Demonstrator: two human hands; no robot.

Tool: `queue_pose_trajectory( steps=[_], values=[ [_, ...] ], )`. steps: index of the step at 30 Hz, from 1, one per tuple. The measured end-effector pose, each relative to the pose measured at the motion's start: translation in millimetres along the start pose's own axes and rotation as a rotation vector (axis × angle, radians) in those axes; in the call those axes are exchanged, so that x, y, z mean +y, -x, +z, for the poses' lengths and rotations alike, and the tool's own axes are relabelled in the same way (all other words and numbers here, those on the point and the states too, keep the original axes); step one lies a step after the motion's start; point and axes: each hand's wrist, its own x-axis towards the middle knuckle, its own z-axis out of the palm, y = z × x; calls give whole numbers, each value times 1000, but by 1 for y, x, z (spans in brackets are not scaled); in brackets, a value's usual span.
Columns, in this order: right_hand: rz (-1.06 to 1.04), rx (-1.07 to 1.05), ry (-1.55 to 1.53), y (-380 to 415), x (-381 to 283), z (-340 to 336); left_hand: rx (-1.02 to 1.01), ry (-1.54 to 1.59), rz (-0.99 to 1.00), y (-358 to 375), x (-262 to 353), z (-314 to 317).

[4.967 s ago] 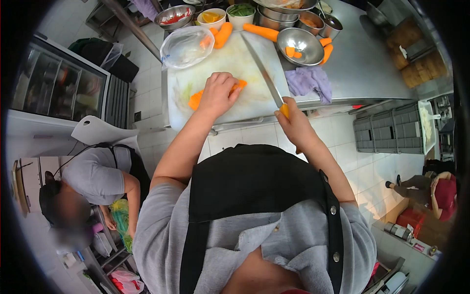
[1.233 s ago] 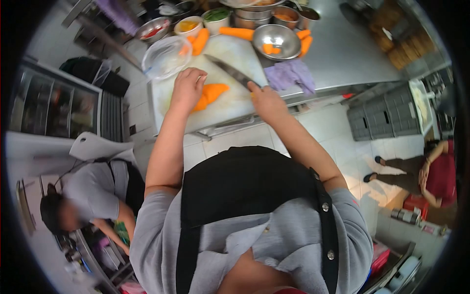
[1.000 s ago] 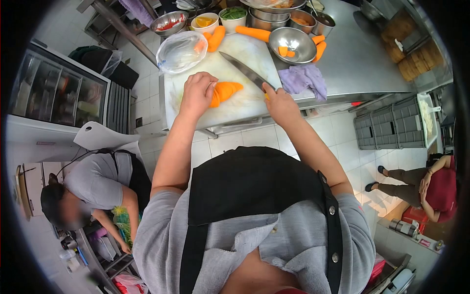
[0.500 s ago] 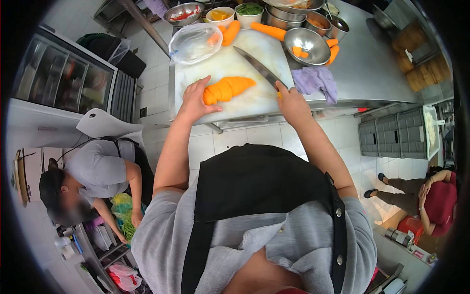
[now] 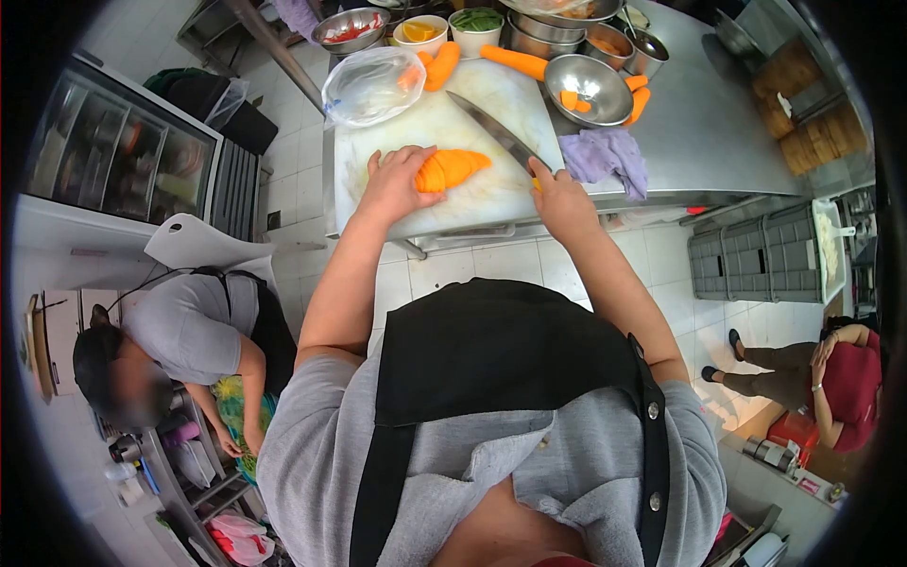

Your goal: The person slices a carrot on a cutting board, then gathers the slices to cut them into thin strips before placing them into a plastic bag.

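Note:
My left hand (image 5: 395,184) is closed around the near-left end of a peeled carrot (image 5: 457,168), which lies on a white cutting board (image 5: 505,200). Cut lines run across the part by my fingers, so that end is in slices held together; the tapered end points right. My right hand (image 5: 564,200) grips the handle of a large kitchen knife (image 5: 496,130). Its blade rests on or just over the board, to the right of the carrot, with the tip pointing up and left.
Behind the carrot lie a clear plastic bag (image 5: 364,90) and more carrots (image 5: 441,66). A steel bowl (image 5: 612,83) with carrot pieces and a purple cloth (image 5: 605,159) sit on the right. Bowls line the back. One person bends at left; another stands at right.
My left hand has slid right along the carrot and closed around its sliced end, pressing the slices together. The knife and my right hand have barely moved.

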Motion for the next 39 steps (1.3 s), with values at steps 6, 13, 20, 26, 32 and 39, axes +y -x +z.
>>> queue_pose_trajectory(
  steps=[6, 13, 20, 26, 32, 39],
  values=[
    [23, -21, -15, 0, -1, -2, 28, 47, -38, -4, 0, 4],
    [20, -14, -30, -1, -1, -1, 89, 5, -27, -3, 17, -1],
    [10, -2, -12, -3, 2, 4, 84, 20, -53, -9, 17, 11],
    [19, -10, -3, -2, 0, 1, 59, 110, -63, -9, 18, 7],
    [-24, 58, 3, -1, 2, 6, 92, 156, -48, -8, 15, 10],
    [25, -20, -14, -1, -2, 0, 139, 177, -4, -8, 9, 15]
  ],
)
